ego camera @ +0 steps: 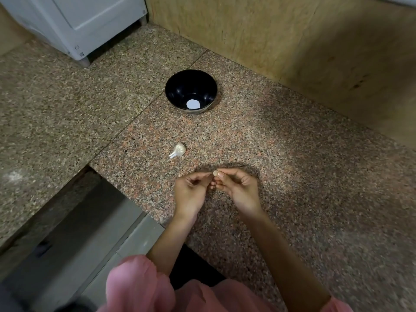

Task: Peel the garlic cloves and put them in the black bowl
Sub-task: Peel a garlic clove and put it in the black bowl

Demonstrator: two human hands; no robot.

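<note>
Fingertips of left hand [191, 190] and right hand [238, 188] around garlic clove [215, 173]

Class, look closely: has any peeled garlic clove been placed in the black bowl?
No, the black bowl shows only a bright reflection; both hands pinch a clove.

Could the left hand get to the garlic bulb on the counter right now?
Probably not at once: the left hand pinches a clove together with the right hand. The path to the bulb is bare counter, so once freed, likely yes.
</note>
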